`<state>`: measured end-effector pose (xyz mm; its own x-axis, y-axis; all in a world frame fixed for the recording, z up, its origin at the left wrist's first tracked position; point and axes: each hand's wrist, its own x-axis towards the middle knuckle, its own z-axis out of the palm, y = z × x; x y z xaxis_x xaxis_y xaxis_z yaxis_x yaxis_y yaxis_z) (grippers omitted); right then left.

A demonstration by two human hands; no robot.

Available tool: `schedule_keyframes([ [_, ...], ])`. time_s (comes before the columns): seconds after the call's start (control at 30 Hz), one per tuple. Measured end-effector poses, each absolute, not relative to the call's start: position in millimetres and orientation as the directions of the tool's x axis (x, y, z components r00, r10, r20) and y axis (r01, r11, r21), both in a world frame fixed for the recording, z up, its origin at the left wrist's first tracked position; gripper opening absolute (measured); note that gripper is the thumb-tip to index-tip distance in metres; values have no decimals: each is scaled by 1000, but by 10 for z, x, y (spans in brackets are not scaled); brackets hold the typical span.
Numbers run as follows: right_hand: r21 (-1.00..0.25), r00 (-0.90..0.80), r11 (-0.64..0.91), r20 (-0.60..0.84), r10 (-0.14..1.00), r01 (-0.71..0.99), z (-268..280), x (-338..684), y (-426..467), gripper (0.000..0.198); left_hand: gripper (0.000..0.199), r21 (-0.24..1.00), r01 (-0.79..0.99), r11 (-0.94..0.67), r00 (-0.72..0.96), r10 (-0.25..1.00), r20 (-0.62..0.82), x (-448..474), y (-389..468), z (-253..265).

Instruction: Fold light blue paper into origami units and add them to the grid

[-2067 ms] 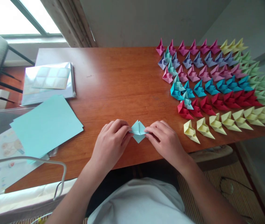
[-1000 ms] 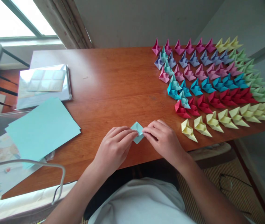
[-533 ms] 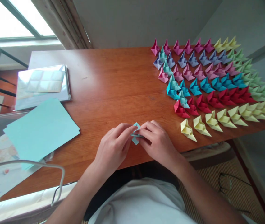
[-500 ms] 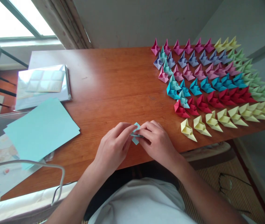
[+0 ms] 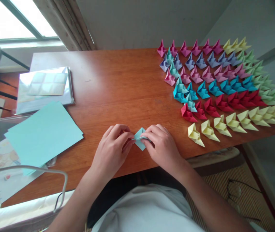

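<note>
A small folded piece of light turquoise paper (image 5: 140, 144) is between my hands, close to the table's front edge. Its upper and lower corners stick out as points, with a raised fold across the middle. My left hand (image 5: 115, 146) pinches its left end between thumb and fingers. On the other side my right hand (image 5: 162, 143) grips the right end, and those fingers cover part of the paper.
Rows of folded paper boats (image 5: 214, 87) in several colours cover the right of the wooden table (image 5: 108, 93). Turquoise sheets (image 5: 45, 135) lie at the left, below a clear-wrapped pack (image 5: 47, 84). A grey cable (image 5: 31, 168) loops over the front left edge.
My left hand has shifted left to the paper's left end, uncovering more of its middle. The right hand stays nearly in place. The boats and sheets have not moved.
</note>
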<state>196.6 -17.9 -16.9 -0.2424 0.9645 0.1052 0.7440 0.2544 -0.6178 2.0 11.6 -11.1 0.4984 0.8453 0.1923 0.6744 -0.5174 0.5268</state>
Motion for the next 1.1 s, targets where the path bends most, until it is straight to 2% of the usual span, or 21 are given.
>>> schedule_keyframes([
  [0.3,-612,-221,224,83,972,759,-139,1957,-161,10,15,485,716,-501,514,849,118,70,118,-89],
  [0.5,-548,-237,210,22,971,810,-80,1953,-80,14,17,497,725,-477,519,852,60,126,123,-30],
  [0.77,-528,-281,226,-26,959,819,-62,2004,-25,9,17,568,649,-507,524,838,149,179,152,-118],
  [1.1,-568,-302,259,18,953,781,-107,2036,-32,10,14,545,627,-556,522,820,236,183,119,-139],
])
